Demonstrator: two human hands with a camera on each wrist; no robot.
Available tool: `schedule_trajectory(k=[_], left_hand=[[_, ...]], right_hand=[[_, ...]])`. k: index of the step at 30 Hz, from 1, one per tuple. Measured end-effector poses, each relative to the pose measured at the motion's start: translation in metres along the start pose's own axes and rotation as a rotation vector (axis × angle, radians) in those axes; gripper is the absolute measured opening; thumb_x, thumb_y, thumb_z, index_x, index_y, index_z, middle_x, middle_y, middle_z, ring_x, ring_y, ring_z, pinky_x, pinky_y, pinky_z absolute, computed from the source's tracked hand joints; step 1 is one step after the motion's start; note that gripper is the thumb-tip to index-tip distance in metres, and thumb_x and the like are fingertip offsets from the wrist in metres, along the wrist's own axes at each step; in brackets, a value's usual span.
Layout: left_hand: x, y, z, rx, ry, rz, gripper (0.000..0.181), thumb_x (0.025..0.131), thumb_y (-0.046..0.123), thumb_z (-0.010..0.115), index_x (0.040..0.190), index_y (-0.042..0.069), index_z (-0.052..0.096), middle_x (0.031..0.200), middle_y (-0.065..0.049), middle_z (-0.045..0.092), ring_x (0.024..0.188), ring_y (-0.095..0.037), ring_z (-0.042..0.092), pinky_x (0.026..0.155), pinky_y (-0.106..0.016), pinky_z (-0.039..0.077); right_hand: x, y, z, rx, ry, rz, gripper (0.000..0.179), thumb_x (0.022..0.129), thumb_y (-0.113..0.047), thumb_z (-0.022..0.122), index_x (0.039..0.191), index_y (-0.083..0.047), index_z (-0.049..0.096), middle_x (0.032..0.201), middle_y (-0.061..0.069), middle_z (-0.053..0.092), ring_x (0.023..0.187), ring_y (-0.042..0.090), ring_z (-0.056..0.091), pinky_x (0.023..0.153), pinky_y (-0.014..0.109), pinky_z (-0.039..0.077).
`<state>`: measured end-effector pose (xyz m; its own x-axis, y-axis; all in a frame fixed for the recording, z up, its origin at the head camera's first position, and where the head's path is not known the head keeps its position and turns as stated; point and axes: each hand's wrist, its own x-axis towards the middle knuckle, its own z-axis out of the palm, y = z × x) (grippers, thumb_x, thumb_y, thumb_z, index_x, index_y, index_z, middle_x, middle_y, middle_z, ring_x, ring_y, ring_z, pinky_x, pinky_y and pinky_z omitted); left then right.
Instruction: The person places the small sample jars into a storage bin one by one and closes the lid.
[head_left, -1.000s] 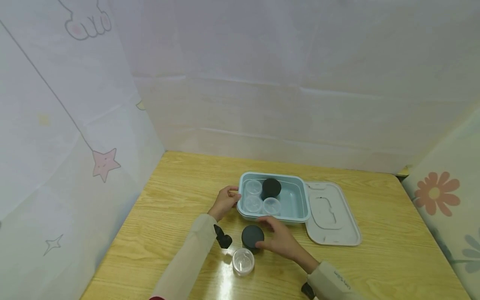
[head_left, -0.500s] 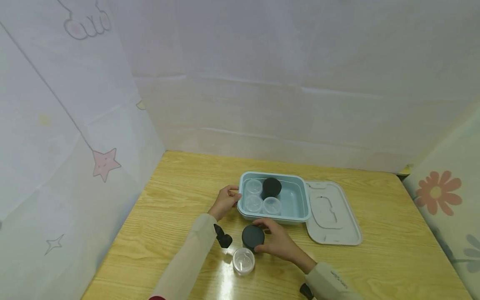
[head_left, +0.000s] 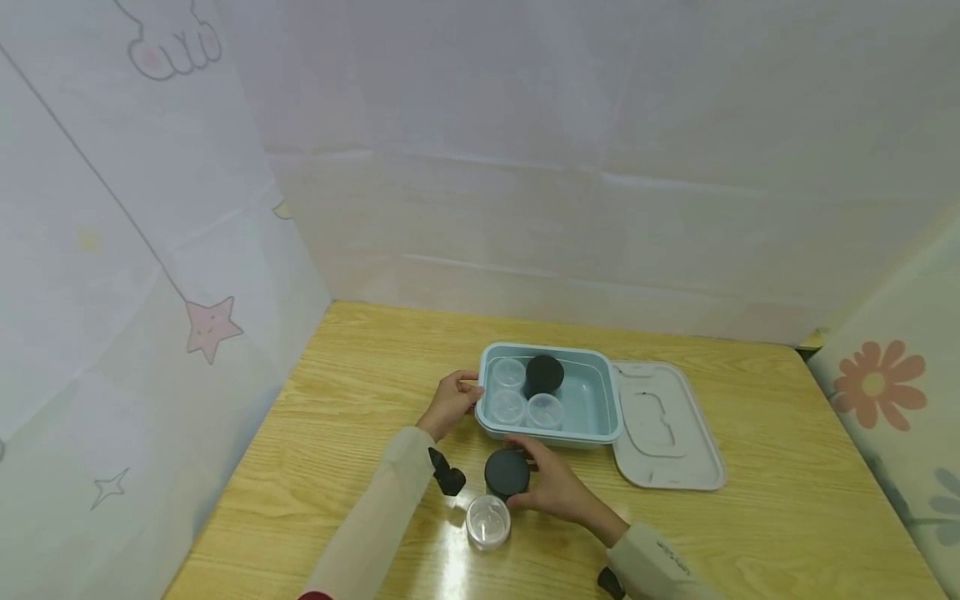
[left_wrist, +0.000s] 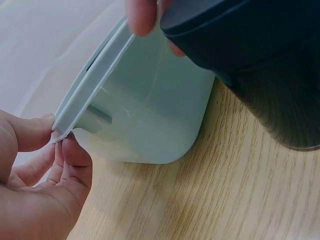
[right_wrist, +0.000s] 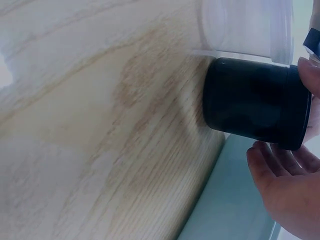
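Observation:
At the left rim of a light blue plastic tub (head_left: 588,400), my left hand (head_left: 448,406) pinches the edge between thumb and fingers (left_wrist: 75,150). In front of the tub, my right hand (head_left: 558,485) holds a black round jar (head_left: 507,473), thumb on the near side and fingers on the far side, between jar and tub. Close by the black jar stands a clear jar (head_left: 488,522), nearer to me. Inside the tub are another black jar (head_left: 544,373) and three clear jars, one of them at the front middle (head_left: 545,412).
A white rectangular lid (head_left: 667,429) lies flat against the tub's right side. The wooden table (head_left: 765,417) meets printed cloth (head_left: 480,208) at the back and sides.
My right thumb has slid from the black jar's top edge down to its near side, and the fingers have come round its far side. The left hand stays on the tub's rim.

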<state>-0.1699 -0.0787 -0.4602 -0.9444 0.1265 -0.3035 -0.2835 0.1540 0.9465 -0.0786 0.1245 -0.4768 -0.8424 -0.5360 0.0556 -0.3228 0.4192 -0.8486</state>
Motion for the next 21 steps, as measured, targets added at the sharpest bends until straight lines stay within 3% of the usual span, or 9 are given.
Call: schedule_trajectory(k=[4, 14, 19, 21], left_hand=[[-0.008, 0.009, 0.001, 0.001, -0.01, 0.0, 0.038, 0.095, 0.002, 0.054, 0.131, -0.008, 0.046, 0.098, -0.017, 0.058, 0.081, -0.02, 0.06, 0.076, -0.033, 0.055], [0.012, -0.014, 0.0, -0.004, 0.001, -0.002, 0.038, 0.095, 0.007, 0.057, 0.131, -0.002, 0.049, 0.095, -0.01, 0.057, 0.076, -0.016, 0.059, 0.074, -0.033, 0.055], [0.013, -0.015, 0.0, -0.006, 0.011, -0.006, 0.037, 0.095, 0.006, 0.057, 0.13, -0.001, 0.05, 0.095, -0.01, 0.058, 0.074, -0.014, 0.059, 0.072, -0.03, 0.055], [0.006, -0.008, 0.0, -0.005, 0.007, -0.001, 0.037, 0.095, 0.005, 0.056, 0.13, -0.003, 0.049, 0.096, -0.013, 0.058, 0.075, -0.015, 0.059, 0.073, -0.031, 0.055]], right_hand=[[0.0, 0.001, 0.001, -0.003, -0.007, 0.023, 0.085, 0.064, -0.012, 0.088, 0.135, 0.003, 0.044, 0.129, 0.02, 0.055, 0.114, 0.034, 0.055, 0.092, 0.039, 0.051], [-0.002, 0.001, 0.002, -0.009, 0.031, 0.047, 0.075, 0.064, -0.013, 0.088, 0.128, 0.001, 0.051, 0.124, 0.014, 0.057, 0.109, 0.031, 0.057, 0.088, 0.033, 0.053], [-0.003, 0.0, 0.0, -0.01, 0.04, 0.058, 0.074, 0.064, -0.015, 0.088, 0.127, 0.0, 0.052, 0.123, 0.014, 0.057, 0.109, 0.031, 0.056, 0.087, 0.032, 0.053], [-0.003, 0.0, -0.002, 0.0, 0.04, 0.061, 0.074, 0.065, -0.016, 0.088, 0.128, 0.0, 0.052, 0.124, 0.015, 0.057, 0.11, 0.032, 0.056, 0.087, 0.033, 0.054]])
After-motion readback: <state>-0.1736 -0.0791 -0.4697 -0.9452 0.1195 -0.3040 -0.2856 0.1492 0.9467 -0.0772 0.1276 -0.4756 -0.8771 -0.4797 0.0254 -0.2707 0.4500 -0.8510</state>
